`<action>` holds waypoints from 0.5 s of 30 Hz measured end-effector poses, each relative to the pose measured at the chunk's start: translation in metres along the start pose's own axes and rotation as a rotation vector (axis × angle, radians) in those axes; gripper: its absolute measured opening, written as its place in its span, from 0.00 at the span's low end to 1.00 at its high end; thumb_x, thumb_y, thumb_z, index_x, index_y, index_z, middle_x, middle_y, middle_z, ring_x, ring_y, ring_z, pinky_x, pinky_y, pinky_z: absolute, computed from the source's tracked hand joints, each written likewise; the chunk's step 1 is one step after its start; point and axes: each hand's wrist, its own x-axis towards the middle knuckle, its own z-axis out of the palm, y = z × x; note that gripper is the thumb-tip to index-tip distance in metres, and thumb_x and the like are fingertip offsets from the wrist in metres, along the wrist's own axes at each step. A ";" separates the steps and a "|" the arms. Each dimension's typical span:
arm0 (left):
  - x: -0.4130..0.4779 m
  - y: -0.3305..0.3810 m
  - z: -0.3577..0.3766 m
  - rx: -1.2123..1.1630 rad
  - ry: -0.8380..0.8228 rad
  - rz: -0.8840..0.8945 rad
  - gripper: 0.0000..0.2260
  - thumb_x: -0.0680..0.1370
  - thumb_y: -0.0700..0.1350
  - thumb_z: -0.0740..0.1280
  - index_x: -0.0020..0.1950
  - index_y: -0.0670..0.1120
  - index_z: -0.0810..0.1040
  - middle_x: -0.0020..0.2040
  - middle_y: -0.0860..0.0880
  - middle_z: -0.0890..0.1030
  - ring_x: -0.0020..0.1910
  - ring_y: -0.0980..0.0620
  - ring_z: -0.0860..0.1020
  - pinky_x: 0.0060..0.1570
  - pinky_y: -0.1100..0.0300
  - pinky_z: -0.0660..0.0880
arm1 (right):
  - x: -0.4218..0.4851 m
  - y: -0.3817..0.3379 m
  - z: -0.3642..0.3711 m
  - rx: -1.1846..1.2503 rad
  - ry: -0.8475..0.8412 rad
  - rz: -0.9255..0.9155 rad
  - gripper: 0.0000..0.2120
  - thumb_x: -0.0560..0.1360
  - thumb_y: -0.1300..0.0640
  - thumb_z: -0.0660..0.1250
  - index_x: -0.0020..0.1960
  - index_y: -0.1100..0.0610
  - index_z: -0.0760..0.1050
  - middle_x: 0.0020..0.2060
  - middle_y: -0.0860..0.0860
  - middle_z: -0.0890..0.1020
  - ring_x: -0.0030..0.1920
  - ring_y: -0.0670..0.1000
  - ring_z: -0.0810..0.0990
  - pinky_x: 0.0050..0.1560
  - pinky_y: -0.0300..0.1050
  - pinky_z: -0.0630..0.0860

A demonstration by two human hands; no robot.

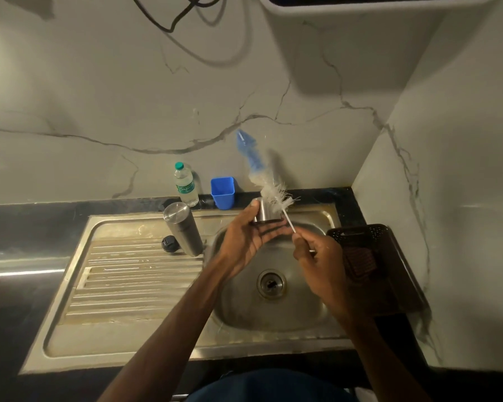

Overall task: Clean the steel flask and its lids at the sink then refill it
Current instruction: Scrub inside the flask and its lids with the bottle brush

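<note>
Steel flask (183, 227) stands near bottle (183, 176); label (185, 188) blurred.

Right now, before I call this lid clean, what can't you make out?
All head view.
Inside of the steel cup lid: hidden by the left hand and the brush.
Bristle contact: the brush is motion-blurred in the right hand.
Mouth of the flask: not visible.
Detail on the black inner lid: too small.
Contents of the dark basket: lost in shadow.
</note>
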 end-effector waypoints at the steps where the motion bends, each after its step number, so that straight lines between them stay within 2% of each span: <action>1: 0.001 0.002 0.001 -0.001 0.010 0.016 0.15 0.86 0.48 0.59 0.67 0.40 0.75 0.61 0.34 0.82 0.60 0.35 0.82 0.65 0.42 0.78 | -0.001 0.001 0.001 0.013 0.005 0.007 0.12 0.83 0.63 0.63 0.57 0.54 0.85 0.28 0.36 0.77 0.26 0.42 0.73 0.29 0.33 0.67; 4: 0.005 0.010 -0.005 -0.006 0.017 0.080 0.19 0.83 0.47 0.66 0.70 0.39 0.73 0.64 0.36 0.81 0.58 0.40 0.83 0.62 0.46 0.80 | -0.017 0.016 0.000 0.030 -0.008 0.047 0.13 0.83 0.62 0.63 0.58 0.51 0.84 0.26 0.42 0.75 0.24 0.43 0.71 0.28 0.35 0.66; 7: 0.007 0.009 -0.010 -0.014 0.021 0.071 0.26 0.80 0.47 0.67 0.75 0.37 0.68 0.68 0.34 0.77 0.61 0.39 0.82 0.60 0.48 0.81 | -0.028 0.024 -0.004 0.056 -0.011 0.076 0.14 0.82 0.63 0.63 0.58 0.50 0.84 0.25 0.44 0.73 0.24 0.43 0.69 0.28 0.36 0.66; 12: 0.009 -0.006 -0.004 0.069 -0.008 0.086 0.20 0.84 0.50 0.64 0.72 0.39 0.73 0.65 0.37 0.80 0.62 0.39 0.80 0.67 0.41 0.74 | -0.005 0.008 0.002 0.056 0.005 0.062 0.12 0.83 0.62 0.63 0.58 0.53 0.84 0.26 0.41 0.75 0.25 0.43 0.71 0.27 0.36 0.67; 15: 0.012 -0.002 -0.004 0.053 0.075 0.149 0.19 0.86 0.49 0.62 0.71 0.38 0.74 0.63 0.39 0.80 0.60 0.44 0.78 0.59 0.51 0.77 | -0.001 0.008 0.006 0.045 0.003 0.034 0.12 0.83 0.63 0.64 0.58 0.54 0.84 0.27 0.38 0.77 0.25 0.43 0.70 0.28 0.37 0.66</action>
